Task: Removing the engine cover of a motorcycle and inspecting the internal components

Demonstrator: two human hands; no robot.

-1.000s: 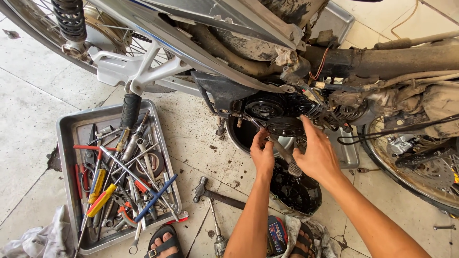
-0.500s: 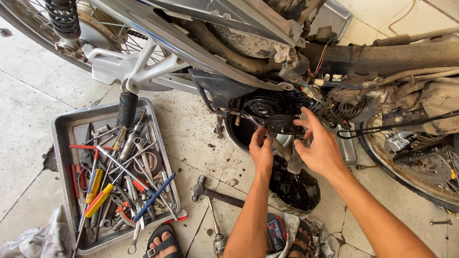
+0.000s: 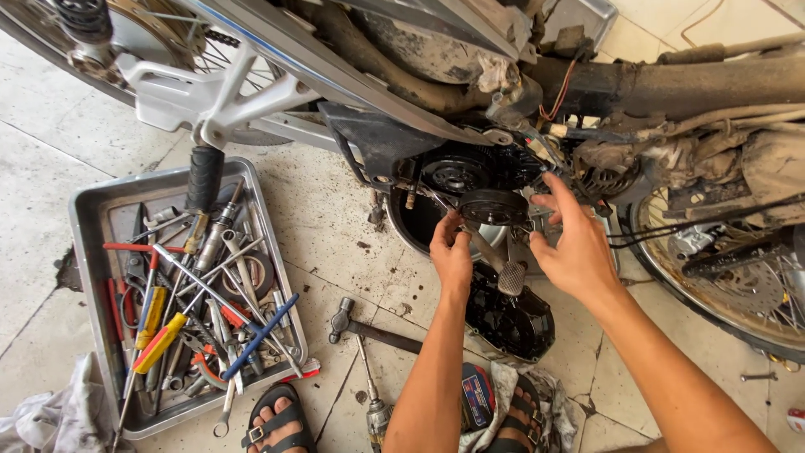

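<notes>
A dirty motorcycle stands across the top of the view, its engine side opened. A black round clutch part (image 3: 495, 205) sits in the open engine case (image 3: 457, 172). My left hand (image 3: 451, 252) grips the lower left edge of that round part. My right hand (image 3: 572, 243) is at its right edge, fingers spread and curled towards it. The brake pedal (image 3: 510, 277) hangs between my two hands. A removed black engine cover (image 3: 511, 323) lies on the floor below them.
A metal tray (image 3: 88, 222) full of screwdrivers, wrenches and pliers sits on the tiled floor at left. A hammer (image 3: 369, 329) lies between the tray and my arm. My sandalled feet (image 3: 277, 424) are at the bottom. The spoked wheel (image 3: 738, 285) is at right.
Both hands have shifted slightly at the round clutch part; my right hand has opened its fingers more and the view has moved closer.
</notes>
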